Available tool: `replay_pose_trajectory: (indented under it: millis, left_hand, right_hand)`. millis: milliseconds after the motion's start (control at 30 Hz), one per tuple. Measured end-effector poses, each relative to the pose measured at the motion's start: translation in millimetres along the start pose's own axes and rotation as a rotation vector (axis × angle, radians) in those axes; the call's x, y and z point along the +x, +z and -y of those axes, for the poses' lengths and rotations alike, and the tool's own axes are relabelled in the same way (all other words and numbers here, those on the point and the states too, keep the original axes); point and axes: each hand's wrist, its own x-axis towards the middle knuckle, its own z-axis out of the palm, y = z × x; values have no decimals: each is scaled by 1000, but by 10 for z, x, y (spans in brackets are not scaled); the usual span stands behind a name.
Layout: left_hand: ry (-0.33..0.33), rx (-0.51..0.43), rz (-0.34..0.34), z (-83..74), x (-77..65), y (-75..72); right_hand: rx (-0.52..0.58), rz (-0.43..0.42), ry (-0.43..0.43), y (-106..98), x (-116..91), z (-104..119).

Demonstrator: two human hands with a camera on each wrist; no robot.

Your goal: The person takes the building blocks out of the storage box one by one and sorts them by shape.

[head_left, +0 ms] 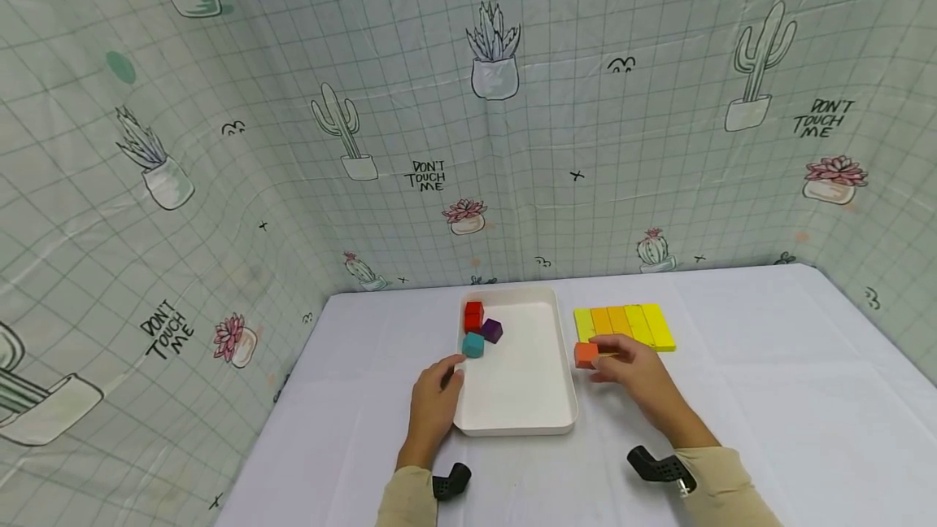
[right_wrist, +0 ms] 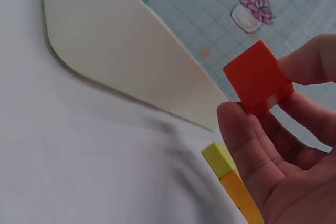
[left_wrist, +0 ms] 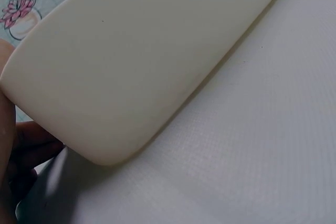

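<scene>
An orange block (head_left: 586, 354) is pinched between the thumb and fingers of my right hand (head_left: 638, 372), beside the tray's right wall. The right wrist view shows the same orange block (right_wrist: 256, 77) held at the fingertips. My left hand (head_left: 432, 402) rests against the left side of the white tray (head_left: 516, 432), thumb and index fingertips at its rim. In the tray's far left part sit two red blocks (head_left: 473, 316), a purple block (head_left: 493, 332) and a teal block (head_left: 472, 346).
Right of the tray, a row of yellow and amber blocks (head_left: 644, 322) lies side by side, partly behind my right hand. A white cloth (head_left: 769, 397) covers the table. Patterned fabric (head_left: 556, 128) rises behind it.
</scene>
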Motion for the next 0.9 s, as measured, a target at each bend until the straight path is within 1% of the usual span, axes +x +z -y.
replay_pose_trajectory:
  millis: [200, 467, 567, 700, 900]
  left_hand:
    - [3, 2, 1, 2, -3, -16]
    - [0, 3, 0, 54, -13, -5]
    - [4, 0, 2, 59, -12, -4]
    - [14, -9, 10, 47, 5, -9]
    - [12, -10, 14, 41, 22, -11]
  right_hand:
    - [-62, 5, 68, -77, 20, -54]
    - [-164, 20, 136, -96, -7, -86]
    - [-211, 25, 150, -96, -5, -100]
    - [-272, 32, 144, -102, 10, -108]
    - [-301, 19, 135, -91, 25, -126]
